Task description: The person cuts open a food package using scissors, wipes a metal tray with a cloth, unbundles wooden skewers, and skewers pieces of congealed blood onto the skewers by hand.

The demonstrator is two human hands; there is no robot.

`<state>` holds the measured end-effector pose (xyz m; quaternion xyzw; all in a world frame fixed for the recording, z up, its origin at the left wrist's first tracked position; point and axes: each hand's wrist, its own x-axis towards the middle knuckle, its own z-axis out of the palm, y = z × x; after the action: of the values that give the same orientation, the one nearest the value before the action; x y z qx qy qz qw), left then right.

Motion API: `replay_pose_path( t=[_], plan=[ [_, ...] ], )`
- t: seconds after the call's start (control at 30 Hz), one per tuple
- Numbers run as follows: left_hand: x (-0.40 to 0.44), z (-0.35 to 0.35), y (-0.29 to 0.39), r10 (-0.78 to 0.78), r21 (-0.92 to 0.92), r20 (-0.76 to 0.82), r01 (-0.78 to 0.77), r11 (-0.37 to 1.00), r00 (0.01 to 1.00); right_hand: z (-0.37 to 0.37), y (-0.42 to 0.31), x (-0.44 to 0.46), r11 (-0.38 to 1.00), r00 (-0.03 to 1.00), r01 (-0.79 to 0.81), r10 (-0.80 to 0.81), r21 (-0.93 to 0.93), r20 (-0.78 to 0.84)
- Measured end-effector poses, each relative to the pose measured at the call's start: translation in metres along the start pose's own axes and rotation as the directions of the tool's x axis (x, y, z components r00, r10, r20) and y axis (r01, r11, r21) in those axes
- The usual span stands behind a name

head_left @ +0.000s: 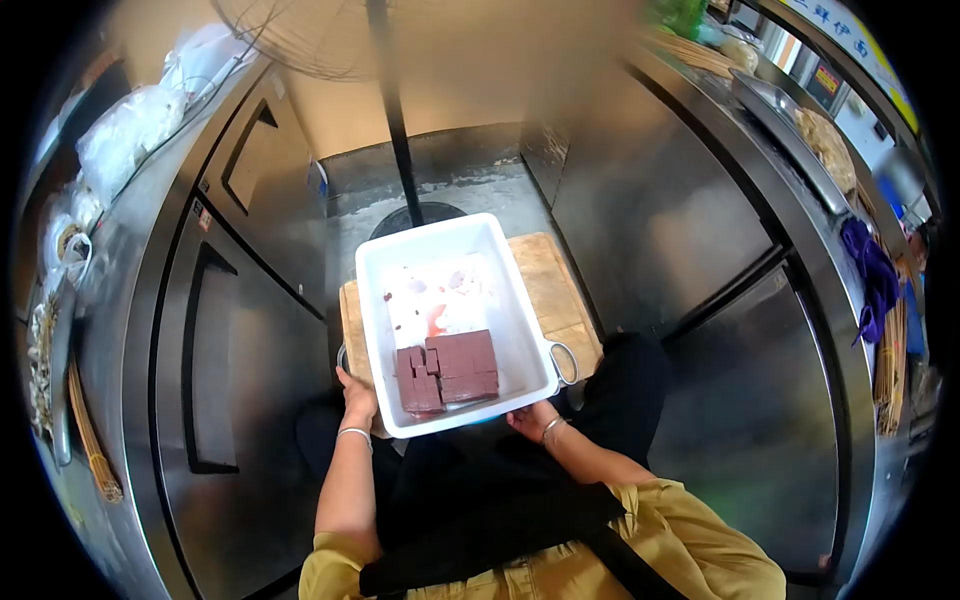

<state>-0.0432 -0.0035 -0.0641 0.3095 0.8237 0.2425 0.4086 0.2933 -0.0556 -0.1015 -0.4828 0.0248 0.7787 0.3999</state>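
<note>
A white plastic tub (510,290) rests tilted on a wooden board (555,275) above my lap. Dark red-brown blocks (462,365), which look like blood curd, lie at its near end, cut into larger and smaller pieces. Beyond them, the tub's bottom shows reddish liquid and small scraps. My left hand (358,400) grips the tub's near left side, fingers partly hidden. At the near right edge, my right hand (532,417) holds the tub from below, its fingertips out of sight under the rim. A grey loop handle (566,362) shows beside the tub's right side.
Steel cabinets (250,330) stand on the left, more steel doors (680,200) on the right. A fan pole (397,120) rises ahead. Plastic bags (130,135) and a bundle of sticks (92,440) lie on the left counter; a purple cloth (870,270) hangs at right.
</note>
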Motion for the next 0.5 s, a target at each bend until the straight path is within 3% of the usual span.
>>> replay_pose_path(
  t=[0.1, 0.17, 0.2, 0.23, 0.3, 0.37, 0.4, 0.5],
  plan=[
    [-0.01, -0.004, 0.0, -0.075, 0.008, 0.035, 0.075, 0.997, 0.997, -0.008, 0.007, -0.01, 0.999, 0.999, -0.041, 0.041, -0.025, 0.015],
    [-0.048, -0.006, 0.021, 0.019, 0.142, -0.195, 0.009, 0.99, 0.981, -0.018, 0.016, -0.022, 0.995, 0.995, -0.066, 0.071, -0.072, 0.064],
    [-0.047, -0.008, 0.017, 0.137, 0.067, -0.237, -0.124, 0.99, 0.962, -0.021, 0.021, -0.024, 0.995, 0.994, -0.085, 0.088, -0.053, 0.06],
    [-0.048, -0.003, 0.012, 0.164, -0.243, -0.304, -0.243, 0.939, 0.939, -0.024, 0.026, -0.026, 0.994, 0.993, -0.106, 0.108, -0.031, 0.056],
    [-0.046, -0.007, 0.009, 0.254, -0.602, -0.186, -0.314, 0.734, 0.949, -0.022, 0.026, -0.022, 0.992, 0.991, -0.118, 0.12, -0.043, 0.053],
    [-0.069, -0.006, 0.023, 0.394, -0.597, -0.025, -0.33, 0.731, 0.919, -0.022, 0.024, -0.024, 0.989, 0.989, -0.133, 0.136, -0.063, 0.056],
    [-0.089, -0.005, 0.042, 0.504, -0.497, 0.007, -0.435, 0.751, 0.864, -0.02, 0.023, -0.025, 0.988, 0.991, -0.128, 0.132, -0.084, 0.037],
    [-0.081, -0.005, 0.035, 0.548, -0.341, 0.01, -0.513, 0.788, 0.836, -0.018, 0.013, -0.031, 0.983, 0.989, -0.146, 0.146, -0.111, -0.013]
  ],
)
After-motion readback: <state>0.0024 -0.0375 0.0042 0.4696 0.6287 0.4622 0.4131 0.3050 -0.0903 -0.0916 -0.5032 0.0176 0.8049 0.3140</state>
